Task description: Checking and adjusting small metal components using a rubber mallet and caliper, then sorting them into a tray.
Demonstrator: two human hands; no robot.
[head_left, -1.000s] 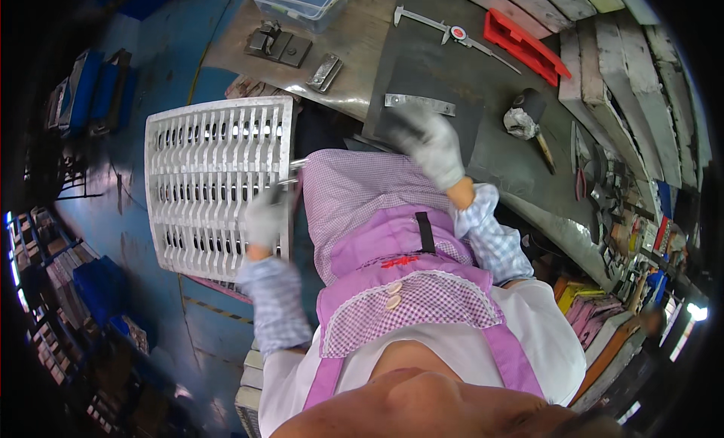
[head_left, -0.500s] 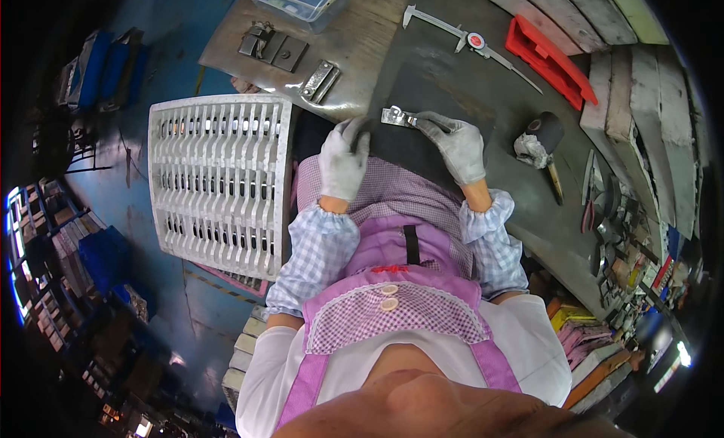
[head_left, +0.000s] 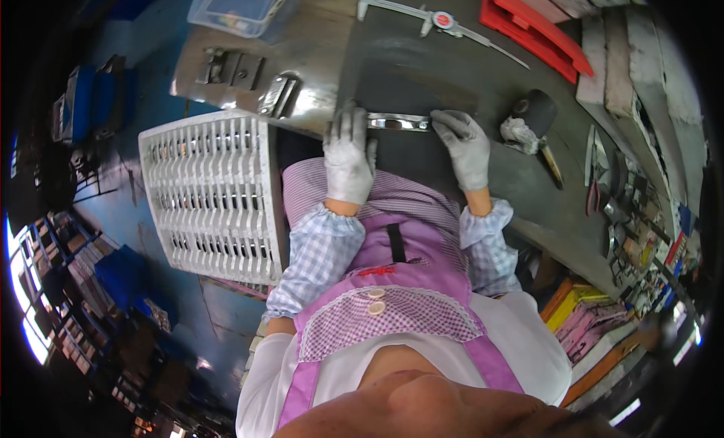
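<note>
A short, shiny curved metal strip (head_left: pixel 400 122) lies crosswise between my gloved hands, over the dark mat on the bench. My right hand (head_left: pixel 464 150) pinches its right end between thumb and fingers. Beside the left end, my left hand (head_left: pixel 350 160) is stretched out with fingers straight and thumb apart; whether its fingertips touch the strip is hard to see. Both hands wear pale grey work gloves.
A pale slotted crate (head_left: pixel 265 189) with shiny pieces showing through stands at my left. On the bench are a dial caliper (head_left: pixel 443 21), a red tray (head_left: pixel 528 32), a black-headed mallet (head_left: pixel 534 115), pliers (head_left: pixel 593 196), metal blocks (head_left: pixel 280 95) and a clear plastic box (head_left: pixel 234 12).
The metal strip has turned and now shows its long side. My left hand has straightened its fingers beside it. The whole view has shifted, with bench items sitting further left and up.
</note>
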